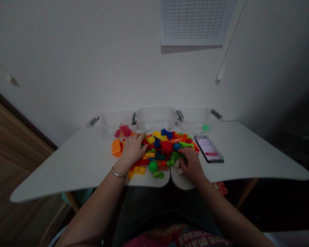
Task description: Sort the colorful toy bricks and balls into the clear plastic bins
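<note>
A heap of toy building bricks and small balls lies in the middle of the white table. My left hand (pixel 134 148) rests over the heap's left side, fingers spread, beside an orange block (pixel 116 148) and a yellow ball (pixel 151 140). On the right edge of the heap, my right hand (pixel 192 163) has its thumb and fingers bent but apart. Its fingertips are close to a blue ball (pixel 176 146) and some green bricks (pixel 173 158); I see nothing gripped. A red ball (pixel 166 147) lies between the hands, and a green ball (pixel 152 166) sits nearer me.
Three clear plastic tubs stand along the wall: the left tub (pixel 115 118) with pinkish-red pieces, the middle tub (pixel 156 113), and the right tub (pixel 195 115) with a green ball. A phone (pixel 209 149) lies right of the heap. The white table (pixel 260 154) has a notched front edge.
</note>
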The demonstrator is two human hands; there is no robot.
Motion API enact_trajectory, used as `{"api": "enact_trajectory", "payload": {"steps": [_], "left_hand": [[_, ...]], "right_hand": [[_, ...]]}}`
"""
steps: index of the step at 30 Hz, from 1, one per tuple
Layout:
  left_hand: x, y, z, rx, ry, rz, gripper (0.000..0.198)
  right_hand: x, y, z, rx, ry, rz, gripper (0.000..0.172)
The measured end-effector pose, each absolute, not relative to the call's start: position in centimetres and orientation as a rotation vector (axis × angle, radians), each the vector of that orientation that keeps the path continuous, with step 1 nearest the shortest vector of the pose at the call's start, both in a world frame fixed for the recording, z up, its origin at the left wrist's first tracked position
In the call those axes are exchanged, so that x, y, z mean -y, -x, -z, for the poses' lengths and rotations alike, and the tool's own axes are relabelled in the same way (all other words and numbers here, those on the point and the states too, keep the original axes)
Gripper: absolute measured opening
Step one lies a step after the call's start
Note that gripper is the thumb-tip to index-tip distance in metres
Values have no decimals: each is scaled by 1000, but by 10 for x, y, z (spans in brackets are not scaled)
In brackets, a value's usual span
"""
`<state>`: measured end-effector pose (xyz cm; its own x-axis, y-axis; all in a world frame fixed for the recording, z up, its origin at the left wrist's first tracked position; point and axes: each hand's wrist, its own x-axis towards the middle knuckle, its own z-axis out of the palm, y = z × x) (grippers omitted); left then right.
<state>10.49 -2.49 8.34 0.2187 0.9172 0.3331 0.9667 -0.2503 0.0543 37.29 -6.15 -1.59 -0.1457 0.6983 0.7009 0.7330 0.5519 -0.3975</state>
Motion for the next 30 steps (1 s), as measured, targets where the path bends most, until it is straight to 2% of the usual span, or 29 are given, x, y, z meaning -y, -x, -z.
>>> {"api": "enact_trajectory", "payload": {"steps": [9, 23, 30], "left_hand": [[22, -105, -67, 1861, 2235, 440, 50], [15, -100, -62, 1961, 2229, 450, 49], [11, -99, -62, 1954, 2222, 592, 41]], "right_hand": [[60, -373, 17, 1864, 1161, 52, 32], [60, -373, 17, 1871, 1153, 61, 31], [60, -373, 16, 1881, 1154, 48, 32]]}}
